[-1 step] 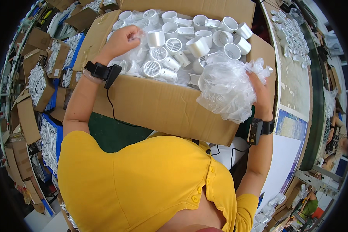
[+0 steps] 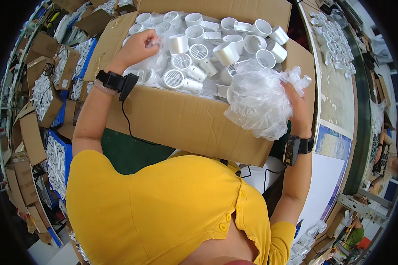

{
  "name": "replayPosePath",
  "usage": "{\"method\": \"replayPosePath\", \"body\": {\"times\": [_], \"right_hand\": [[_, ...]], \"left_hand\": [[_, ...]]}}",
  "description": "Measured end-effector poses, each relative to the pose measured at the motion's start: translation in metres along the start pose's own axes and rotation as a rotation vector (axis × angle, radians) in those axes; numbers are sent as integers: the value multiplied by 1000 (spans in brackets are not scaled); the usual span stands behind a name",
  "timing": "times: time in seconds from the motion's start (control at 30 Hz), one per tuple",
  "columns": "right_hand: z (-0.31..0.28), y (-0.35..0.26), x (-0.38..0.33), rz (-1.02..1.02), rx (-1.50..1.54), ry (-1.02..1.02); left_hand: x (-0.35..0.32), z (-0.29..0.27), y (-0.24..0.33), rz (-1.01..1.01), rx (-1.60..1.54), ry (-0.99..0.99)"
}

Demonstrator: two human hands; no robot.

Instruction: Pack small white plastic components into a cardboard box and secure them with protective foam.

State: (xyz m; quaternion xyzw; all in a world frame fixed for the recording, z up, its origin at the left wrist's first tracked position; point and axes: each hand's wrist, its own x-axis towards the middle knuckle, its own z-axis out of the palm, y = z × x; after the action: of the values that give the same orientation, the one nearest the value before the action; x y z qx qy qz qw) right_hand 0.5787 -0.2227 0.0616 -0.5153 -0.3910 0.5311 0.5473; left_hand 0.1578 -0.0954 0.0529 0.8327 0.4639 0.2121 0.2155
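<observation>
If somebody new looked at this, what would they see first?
Probably the bright yellow shirt, filling the lower middle. Then the big open cardboard box above it, heaped with white plastic parts. Shiny clear plastic is bunched in the right hand, over the box's near right corner.

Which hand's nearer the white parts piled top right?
Right. The right hand is below-left of that pile in view; the left hand is much farther left, across the carton.

Head-worn fisheye, close above, looks down over yellow shirt (image 2: 163, 203) into carton (image 2: 185, 119).
</observation>
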Motion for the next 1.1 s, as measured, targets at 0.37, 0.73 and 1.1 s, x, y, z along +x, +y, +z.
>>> {"method": "replayPosePath", "body": {"times": [0.37, 0.73, 1.1], "right_hand": [[-1, 1, -3, 23, -119, -62], [-1, -1, -4, 50, -122, -65], [96, -24, 17, -386, 51, -316]], "left_hand": [[8, 43, 16, -61, 322, -97], [13, 3, -4, -97, -278, 113], [55, 58, 143, 385, -783, 64]]}}
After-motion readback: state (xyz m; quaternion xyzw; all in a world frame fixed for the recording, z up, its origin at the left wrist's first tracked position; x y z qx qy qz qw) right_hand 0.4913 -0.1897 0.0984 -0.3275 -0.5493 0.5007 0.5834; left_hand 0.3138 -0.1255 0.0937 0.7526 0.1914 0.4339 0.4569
